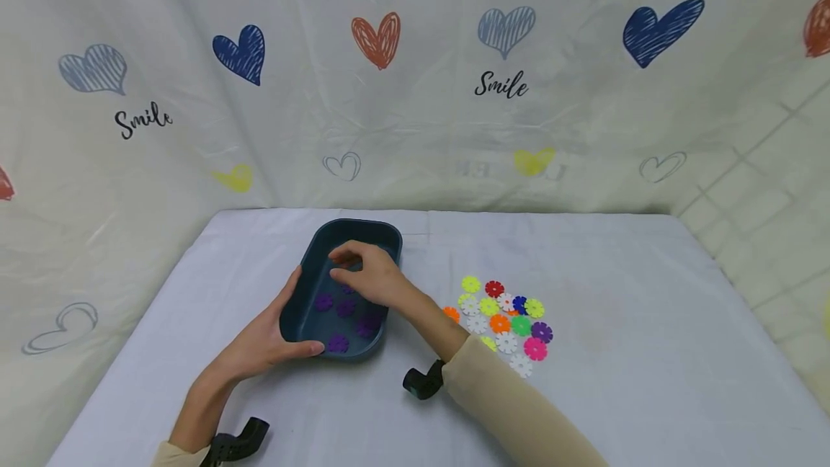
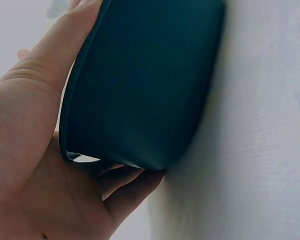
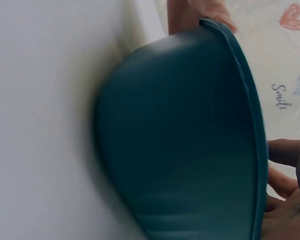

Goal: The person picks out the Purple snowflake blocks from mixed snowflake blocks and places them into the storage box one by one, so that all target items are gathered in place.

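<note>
A dark teal tray (image 1: pixel 301 316) with rounded corners stands on the white-covered table, holding several purple snowflake discs (image 1: pixel 346 307). My left hand (image 1: pixel 259 337) grips its near left corner, thumb over the rim and fingers along the outer side. In the left wrist view, the fingers of that hand (image 2: pixel 25 110) reach under the rim against the tray's outer wall (image 2: pixel 140 75). Over the middle of the tray hovers my right hand (image 1: pixel 376 276), thumb and loosely bent fingers apart, with nothing visible between them. The right wrist view shows mainly the tray's side (image 3: pixel 180 130).
Right of the tray, a loose group of snowflake discs (image 1: pixel 500 323) in yellow, white, orange, green, pink, red, blue and purple lies flat on the table (image 1: pixel 648 352), partly behind the right forearm. A curtain (image 1: pixel 428 114) printed with hearts hangs at the back.
</note>
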Action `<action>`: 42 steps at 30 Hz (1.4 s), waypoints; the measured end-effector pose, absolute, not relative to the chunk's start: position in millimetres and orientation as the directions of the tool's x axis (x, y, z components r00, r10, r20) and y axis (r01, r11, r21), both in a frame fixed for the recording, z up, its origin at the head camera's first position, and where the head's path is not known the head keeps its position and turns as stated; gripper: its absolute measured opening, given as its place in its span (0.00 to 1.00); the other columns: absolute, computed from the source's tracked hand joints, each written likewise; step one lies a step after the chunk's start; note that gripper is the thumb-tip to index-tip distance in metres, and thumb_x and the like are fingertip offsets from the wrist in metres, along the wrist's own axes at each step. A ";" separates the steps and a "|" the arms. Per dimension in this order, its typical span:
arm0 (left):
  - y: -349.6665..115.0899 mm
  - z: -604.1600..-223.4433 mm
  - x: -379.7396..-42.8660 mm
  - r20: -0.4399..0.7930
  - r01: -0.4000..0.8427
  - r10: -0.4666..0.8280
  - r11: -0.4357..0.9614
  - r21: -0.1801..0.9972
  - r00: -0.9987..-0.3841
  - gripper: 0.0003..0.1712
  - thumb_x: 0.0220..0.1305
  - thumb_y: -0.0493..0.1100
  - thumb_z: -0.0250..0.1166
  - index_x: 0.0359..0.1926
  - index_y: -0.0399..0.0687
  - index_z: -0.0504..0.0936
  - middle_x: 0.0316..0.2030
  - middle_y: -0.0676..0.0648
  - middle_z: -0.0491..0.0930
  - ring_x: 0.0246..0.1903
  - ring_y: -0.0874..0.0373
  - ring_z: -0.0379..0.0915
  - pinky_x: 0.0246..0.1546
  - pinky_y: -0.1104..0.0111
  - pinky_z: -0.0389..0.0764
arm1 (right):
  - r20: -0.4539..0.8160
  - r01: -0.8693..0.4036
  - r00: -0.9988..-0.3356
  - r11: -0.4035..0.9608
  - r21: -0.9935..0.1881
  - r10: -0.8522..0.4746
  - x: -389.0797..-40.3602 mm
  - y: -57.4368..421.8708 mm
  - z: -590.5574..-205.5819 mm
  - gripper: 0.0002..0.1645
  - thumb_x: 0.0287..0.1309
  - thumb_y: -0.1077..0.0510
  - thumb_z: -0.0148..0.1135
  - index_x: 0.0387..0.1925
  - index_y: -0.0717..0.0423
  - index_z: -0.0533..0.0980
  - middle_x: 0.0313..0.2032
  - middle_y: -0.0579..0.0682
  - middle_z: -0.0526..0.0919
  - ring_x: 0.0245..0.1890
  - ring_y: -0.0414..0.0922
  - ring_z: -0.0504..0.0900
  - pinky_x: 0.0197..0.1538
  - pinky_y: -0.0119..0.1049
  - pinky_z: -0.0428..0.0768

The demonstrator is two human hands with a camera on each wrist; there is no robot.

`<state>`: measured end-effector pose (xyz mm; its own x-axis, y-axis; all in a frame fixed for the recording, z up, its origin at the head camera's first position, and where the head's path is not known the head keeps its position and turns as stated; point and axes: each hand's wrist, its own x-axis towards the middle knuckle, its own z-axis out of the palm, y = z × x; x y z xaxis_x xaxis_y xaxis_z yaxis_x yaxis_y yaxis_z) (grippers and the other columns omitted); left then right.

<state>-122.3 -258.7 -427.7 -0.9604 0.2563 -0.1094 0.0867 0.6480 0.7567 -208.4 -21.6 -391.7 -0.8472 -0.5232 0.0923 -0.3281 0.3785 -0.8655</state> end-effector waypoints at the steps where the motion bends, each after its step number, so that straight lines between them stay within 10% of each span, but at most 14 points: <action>1: -258.5 -427.9 -122.4 -0.110 0.084 0.256 0.643 0.761 -0.960 0.75 0.55 0.56 0.80 0.84 0.70 0.29 0.85 0.39 0.36 0.81 0.28 0.41 0.71 0.27 0.55 | 0.100 -0.327 -0.848 0.365 -0.872 -0.521 -208.2 -19.5 -391.2 0.20 0.71 0.54 0.66 0.61 0.54 0.80 0.59 0.51 0.86 0.58 0.48 0.84 0.60 0.40 0.84; 42: -257.2 -426.8 -123.4 -0.099 0.088 0.251 0.638 0.765 -0.963 0.77 0.52 0.53 0.82 0.84 0.72 0.31 0.85 0.41 0.36 0.82 0.30 0.40 0.72 0.28 0.55 | 0.195 -0.373 -0.834 0.267 -0.889 -0.516 -191.0 63.8 -384.5 0.16 0.69 0.55 0.68 0.56 0.50 0.82 0.53 0.51 0.87 0.51 0.44 0.84 0.57 0.42 0.83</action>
